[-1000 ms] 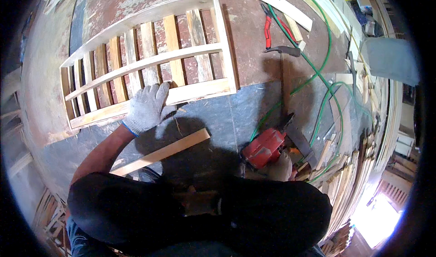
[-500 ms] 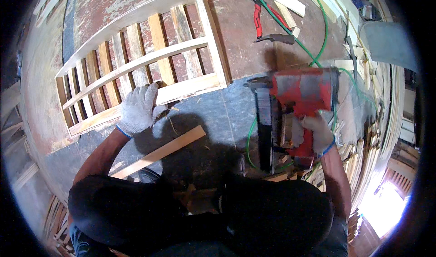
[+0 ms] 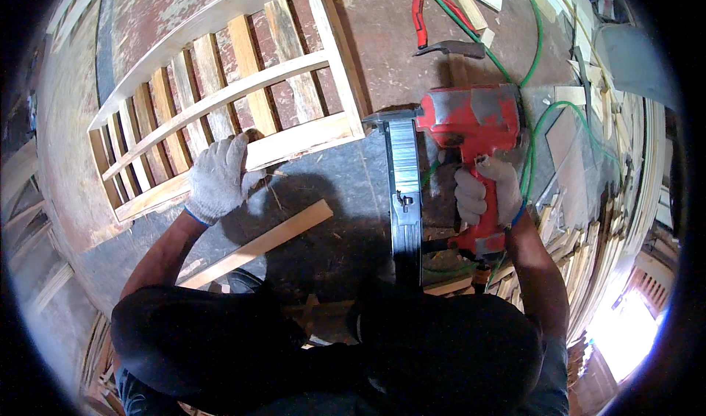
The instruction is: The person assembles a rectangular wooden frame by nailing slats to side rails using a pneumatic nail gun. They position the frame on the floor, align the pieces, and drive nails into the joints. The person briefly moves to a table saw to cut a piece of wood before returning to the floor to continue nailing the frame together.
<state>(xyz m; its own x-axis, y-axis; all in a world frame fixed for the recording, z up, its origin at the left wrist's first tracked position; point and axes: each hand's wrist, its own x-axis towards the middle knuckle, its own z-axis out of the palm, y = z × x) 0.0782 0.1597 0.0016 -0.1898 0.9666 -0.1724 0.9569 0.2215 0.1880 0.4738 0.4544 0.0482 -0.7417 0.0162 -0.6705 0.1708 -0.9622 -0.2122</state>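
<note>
A slatted wooden frame (image 3: 294,140) lies on the floor at the upper left. My left hand (image 3: 219,178), in a pale knit glove, is closed over its near side rail, fingers wrapped across the top edge. In my gloved right hand (image 3: 485,195) is a red and grey pneumatic nail gun (image 3: 471,118), gripped round the handle. The gun's nose sits at the frame's near right corner; whether it touches I cannot tell. Its dark metal magazine (image 3: 403,188) points down toward my knees. A loose wooden slat (image 3: 268,241) lies on the floor below my left hand.
Red-handled pliers (image 3: 419,25) and a dark hammer-like tool (image 3: 452,48) lie beyond the gun, beside offcuts. A green air hose (image 3: 531,147) loops round the right side. Stacked wooden strips (image 3: 581,269) line the right. My knees (image 3: 448,342) fill the lower middle.
My right hand has brought the nail gun leftward, its nose now at the frame's corner. The left hand has kept its grip on the rail. The whole view has shifted slightly.
</note>
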